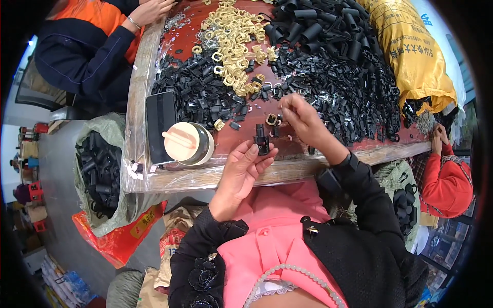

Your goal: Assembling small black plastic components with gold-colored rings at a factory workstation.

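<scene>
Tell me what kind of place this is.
Likely a small workshop for hand assembly: a wooden table heaped with black plastic parts and beige buckles, sacks of parts beside it, other people alongside.

A round cream lidded container (186, 143) sits beside a flat black case (159, 125), beige plastic buckles (231, 36) are heaped behind, and a yellow sack (413, 51) lies far right.

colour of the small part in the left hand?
Black: the small plastic part pinched at the left hand fingertips, clearest in the head view, the only one here.

Bright even daylight, sharp ctr, fisheye-bent dark edges
</scene>
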A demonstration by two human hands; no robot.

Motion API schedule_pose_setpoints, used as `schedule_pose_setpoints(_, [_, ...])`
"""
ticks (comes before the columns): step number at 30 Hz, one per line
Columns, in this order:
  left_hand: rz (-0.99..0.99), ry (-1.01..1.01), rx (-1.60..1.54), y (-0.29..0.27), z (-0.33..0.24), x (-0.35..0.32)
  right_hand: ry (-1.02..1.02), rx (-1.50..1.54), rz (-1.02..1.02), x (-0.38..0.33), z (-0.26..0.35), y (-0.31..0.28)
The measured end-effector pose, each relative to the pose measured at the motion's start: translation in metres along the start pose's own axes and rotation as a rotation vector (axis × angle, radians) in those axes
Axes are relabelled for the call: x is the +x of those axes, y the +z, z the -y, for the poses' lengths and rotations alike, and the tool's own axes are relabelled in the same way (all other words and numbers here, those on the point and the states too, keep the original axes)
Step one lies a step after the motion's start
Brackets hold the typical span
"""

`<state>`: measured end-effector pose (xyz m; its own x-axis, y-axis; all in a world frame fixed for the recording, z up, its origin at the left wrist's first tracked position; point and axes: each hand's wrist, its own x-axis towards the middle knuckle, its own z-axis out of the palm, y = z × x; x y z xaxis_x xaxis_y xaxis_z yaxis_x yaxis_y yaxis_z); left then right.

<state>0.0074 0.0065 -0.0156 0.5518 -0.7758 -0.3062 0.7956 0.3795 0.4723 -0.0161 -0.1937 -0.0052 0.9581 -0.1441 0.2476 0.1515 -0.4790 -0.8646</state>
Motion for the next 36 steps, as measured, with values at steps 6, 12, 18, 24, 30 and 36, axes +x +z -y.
schedule_pose_setpoints(6, [0.037,0.033,-0.135,0.0,0.0,0.002,-0.099,0.111,0.001,-0.03,0.021,0.028])
schedule_pose_setpoints(12, [0.054,0.062,-0.164,-0.004,0.005,0.002,-0.168,0.089,-0.041,-0.041,0.02,0.038])
schedule_pose_setpoints(18, [0.066,0.124,-0.108,-0.006,0.008,0.005,-0.146,0.06,-0.028,-0.046,0.027,0.032])
schedule_pose_setpoints(24, [0.039,0.164,-0.029,0.0,0.011,0.002,0.247,0.436,0.082,-0.042,0.02,0.028])
schedule_pose_setpoints(30, [0.056,0.186,-0.073,0.001,0.012,0.003,0.48,0.671,0.201,-0.039,0.017,0.019])
schedule_pose_setpoints(36, [0.065,0.185,-0.074,-0.002,0.012,0.003,0.488,0.615,0.271,-0.038,0.02,0.015])
